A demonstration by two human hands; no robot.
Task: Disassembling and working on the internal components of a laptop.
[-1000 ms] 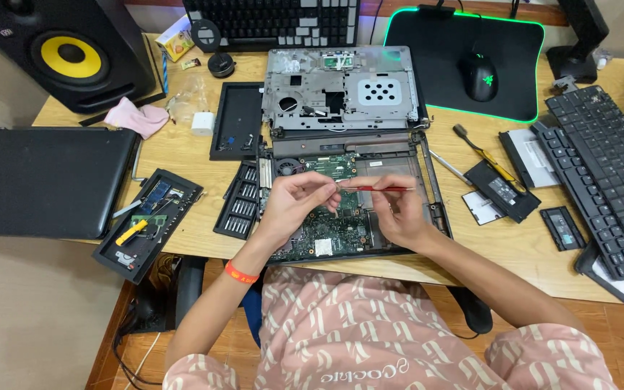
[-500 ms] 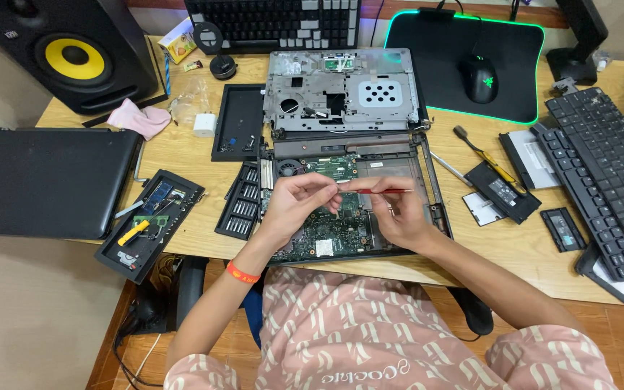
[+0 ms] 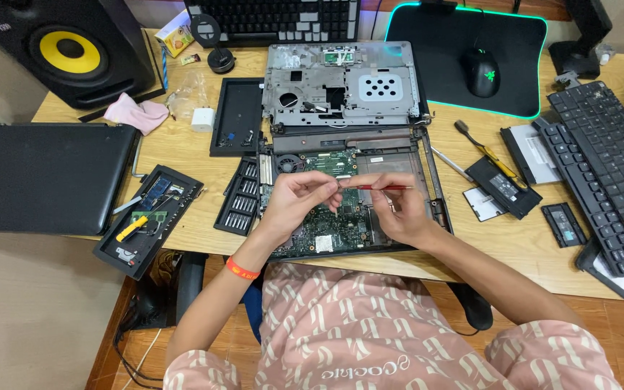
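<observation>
Both hands meet over an opened laptop base [image 3: 399, 155] on a wooden desk [image 3: 204, 224]. Left hand [image 3: 299, 201] has its fingertips pinched together at the tip of a thin red screwdriver [image 3: 384, 188], which lies level between the hands. Right hand [image 3: 399, 211] is closed around the screwdriver's other end, fingers curled. Compared with a second ago, the hands and tool sit in almost the same place; the left fingers have closed a little nearer the tip. Nothing else on the desk has moved.

Under the hands, a green circuit board [image 3: 330, 230] sits inside the base. Touching the base's far edge lies a grey metal frame [image 3: 344, 87], full of cut-outs.

Just left of the base, an open bit case [image 3: 242, 196] holds rows of small driver bits. Further left, a black tray [image 3: 149, 220] holds a yellow-handled tool and small parts. A second black tray [image 3: 236, 119], beyond the bit case, holds a few tiny pieces. A closed black laptop [image 3: 45, 177] lies at the far left.

To the right are small black covers, a brush [image 3: 482, 148] and a black keyboard [image 3: 604, 173].
</observation>
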